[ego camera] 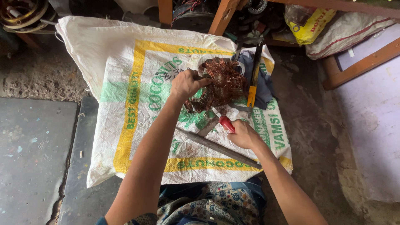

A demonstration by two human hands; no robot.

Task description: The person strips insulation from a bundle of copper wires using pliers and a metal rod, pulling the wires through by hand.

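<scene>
your left hand [186, 84] grips the copper wire bundle [221, 85], fingers closed on its edge | your right hand [243, 134] is clenched around 1 red-handled tool [226, 123] | bundle rests mid-sack on the white woven sack [116, 62] | 1 metal rod [216, 148] lies under your right wrist

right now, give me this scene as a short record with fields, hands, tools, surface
left hand: left hand grips the edge of a tangled copper wire bundle
right hand: right hand holds a red-handled tool, its tip hidden near the bundle
surface: white woven sack with yellow and green print, spread flat
nearby tools: long grey metal bar lying across the sack under the right hand; yellow-handled tool just right of the bundle
surroundings: dirt floor; grey slab at left
</scene>
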